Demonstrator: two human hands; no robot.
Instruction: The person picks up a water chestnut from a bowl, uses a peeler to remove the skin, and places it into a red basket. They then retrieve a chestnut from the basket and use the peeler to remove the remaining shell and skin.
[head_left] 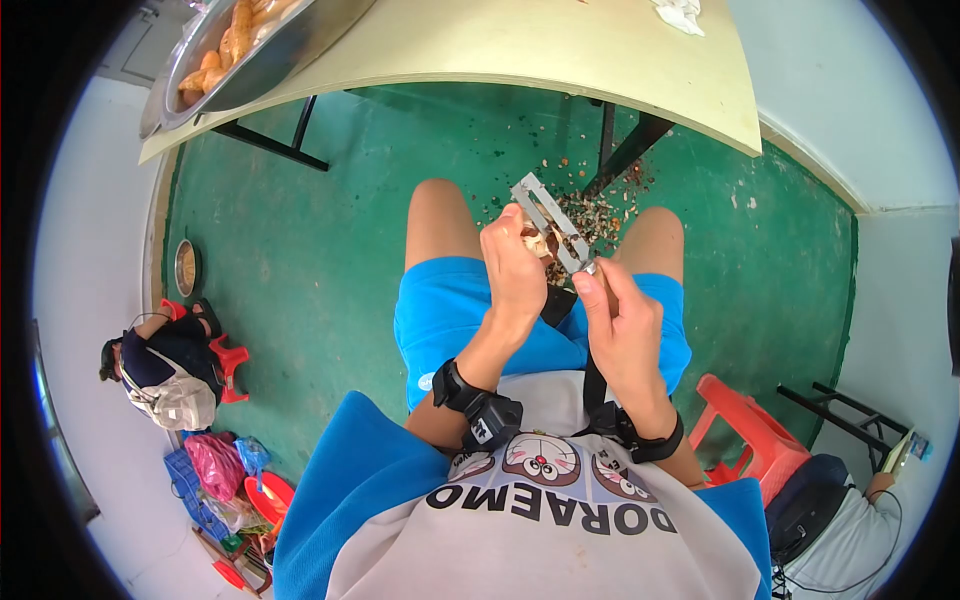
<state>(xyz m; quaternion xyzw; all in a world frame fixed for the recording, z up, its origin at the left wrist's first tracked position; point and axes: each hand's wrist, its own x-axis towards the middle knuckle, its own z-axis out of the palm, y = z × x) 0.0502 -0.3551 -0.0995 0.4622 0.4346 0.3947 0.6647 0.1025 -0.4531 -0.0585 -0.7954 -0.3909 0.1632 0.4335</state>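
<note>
A metal peeler (552, 224) with a long slotted frame points away from me above the gap between my knees. My right hand (626, 322) is closed around its handle, with the thumb along the top. My left hand (514, 262) is wrapped round a pale piece of food with brown skin (540, 243), which looks like a root vegetable. The peeler's frame lies over that piece, covering part of it, and my fingers hide more. Below on the green floor, pale and brown peelings (592, 218) are scattered between my legs.
A pale table (480, 45) stands ahead, its black leg (630, 150) near the peelings. On it, a metal basin (300, 50) holds orange-brown roots. A seated person (170, 370) is at left, with bags (215, 465) nearby. A red stool (745, 440) stands at right by another person's sleeve (850, 540).
</note>
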